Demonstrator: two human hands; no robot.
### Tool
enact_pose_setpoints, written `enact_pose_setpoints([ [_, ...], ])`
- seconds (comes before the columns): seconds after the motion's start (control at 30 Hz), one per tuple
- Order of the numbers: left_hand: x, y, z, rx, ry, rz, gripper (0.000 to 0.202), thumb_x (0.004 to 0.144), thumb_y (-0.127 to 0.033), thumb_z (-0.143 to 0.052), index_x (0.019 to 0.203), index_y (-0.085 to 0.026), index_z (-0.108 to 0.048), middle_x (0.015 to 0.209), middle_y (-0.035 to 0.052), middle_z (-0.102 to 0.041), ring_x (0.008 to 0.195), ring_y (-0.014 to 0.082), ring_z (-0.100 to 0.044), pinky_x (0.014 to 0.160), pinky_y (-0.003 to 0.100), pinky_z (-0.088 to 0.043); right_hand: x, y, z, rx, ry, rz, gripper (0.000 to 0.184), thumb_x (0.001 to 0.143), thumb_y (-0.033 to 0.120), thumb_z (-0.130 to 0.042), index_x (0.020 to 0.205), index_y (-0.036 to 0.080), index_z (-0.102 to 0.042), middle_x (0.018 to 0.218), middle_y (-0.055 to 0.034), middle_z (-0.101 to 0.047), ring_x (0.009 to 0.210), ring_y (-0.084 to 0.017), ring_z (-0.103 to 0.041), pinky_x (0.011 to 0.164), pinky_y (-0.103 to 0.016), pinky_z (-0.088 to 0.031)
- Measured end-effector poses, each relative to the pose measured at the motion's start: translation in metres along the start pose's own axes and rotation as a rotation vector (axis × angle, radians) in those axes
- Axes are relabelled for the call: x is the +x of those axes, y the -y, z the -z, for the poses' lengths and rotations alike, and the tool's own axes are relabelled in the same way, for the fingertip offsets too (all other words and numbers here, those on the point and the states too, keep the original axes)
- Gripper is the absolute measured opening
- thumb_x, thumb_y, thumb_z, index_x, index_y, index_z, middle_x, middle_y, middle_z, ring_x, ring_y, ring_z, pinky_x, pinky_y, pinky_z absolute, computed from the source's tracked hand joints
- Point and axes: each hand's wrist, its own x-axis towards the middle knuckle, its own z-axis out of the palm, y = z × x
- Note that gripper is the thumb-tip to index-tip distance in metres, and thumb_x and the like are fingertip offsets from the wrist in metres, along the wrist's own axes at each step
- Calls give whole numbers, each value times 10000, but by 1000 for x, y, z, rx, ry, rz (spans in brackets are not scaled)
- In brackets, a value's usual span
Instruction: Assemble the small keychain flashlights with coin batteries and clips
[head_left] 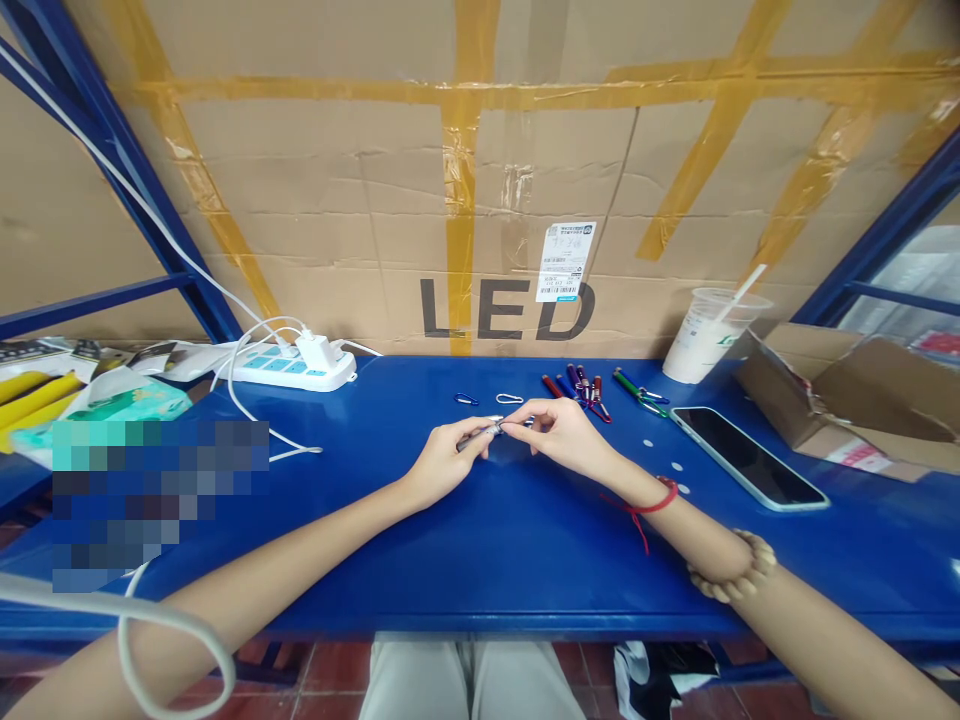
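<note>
Both hands meet over the middle of the blue table [480,560]. My left hand [442,462] pinches one end of a small silver pen-like tool [487,430]. My right hand [559,432] pinches its other end with fingertips pressed together. A red cord bracelet [660,500] and a wooden bead bracelet [739,570] sit on my right wrist. Just beyond the hands lie two small carabiner clips, a blue one [466,400] and a silver one [509,398].
Several red, purple and green pen-like tools [581,385] lie at the back right. A phone [746,457] lies face up beside a plastic cup with straw [709,335] and an open cardboard box [847,400]. A white power strip [296,368] with cables sits back left. Cardboard marked LED forms the back wall.
</note>
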Motion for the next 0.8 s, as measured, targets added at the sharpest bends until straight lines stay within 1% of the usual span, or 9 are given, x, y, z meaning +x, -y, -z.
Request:
enact_pose_setpoints([
  [0.17,0,2,0,-8,28,-25,327,850,-323,-460,1074,-137,-610,621,-5,-566,607,112,-514,587,207,-400,1,-2,1,4,-30,28,293,739,421,-613,802,148,-700,783,-61,-688,433,-95,-543,427,-224,-428],
  [0.33,-1,3,0,38,58,-46,310,864,-318,-429,1064,-143,-590,630,-11,-563,575,99,-486,580,204,-385,2,-1,2,47,-51,60,278,740,403,-616,813,148,-699,794,-61,-680,433,-84,-534,431,-218,-429],
  [0.43,-2,1,0,76,79,-43,286,865,-309,-419,1036,-144,-579,639,-16,-565,571,96,-479,599,208,-381,1,-1,2,76,-43,44,254,715,381,-644,779,142,-700,766,-60,-674,438,-88,-537,430,-218,-424],
  [0.6,-3,0,0,79,116,-38,237,855,-296,-416,950,-149,-574,629,-24,-554,562,95,-487,598,207,-382,1,-2,-4,114,-40,-5,180,673,323,-679,674,143,-690,615,-36,-647,442,-100,-536,446,-220,-423],
  [0.7,-3,2,1,78,125,-51,228,853,-278,-404,943,-147,-568,618,-25,-543,567,97,-492,598,205,-385,0,-2,-7,115,-56,-12,159,680,293,-666,671,136,-694,619,-47,-654,465,-108,-544,470,-227,-435],
  [0.8,-3,3,1,110,118,-43,205,846,-262,-408,929,-156,-563,622,-27,-548,570,100,-500,596,208,-380,0,-2,-9,125,-52,-42,187,672,303,-670,681,117,-693,643,-68,-662,473,-116,-550,467,-232,-442],
])
